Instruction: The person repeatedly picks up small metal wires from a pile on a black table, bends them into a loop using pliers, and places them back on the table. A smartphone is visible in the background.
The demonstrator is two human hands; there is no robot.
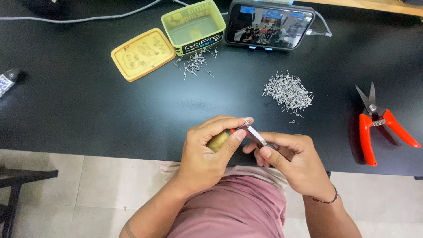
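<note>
Slanting up-left: pliers (254,133), both hands

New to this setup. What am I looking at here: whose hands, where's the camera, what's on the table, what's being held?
There is no machine here: a person works with two bare hands, and the single picture comes from a camera worn on their head, looking down at a black table.

The left hand and the right hand meet at the table's near edge. Together they hold a small metal tool with a yellowish handle in the left palm; its exact kind is hard to tell.

On the table lie a large pile of small metal pins, a smaller scatter of pins, an open yellow-green box with its lid beside it, a phone propped up showing a video, and orange-handled snips at the right.
</note>
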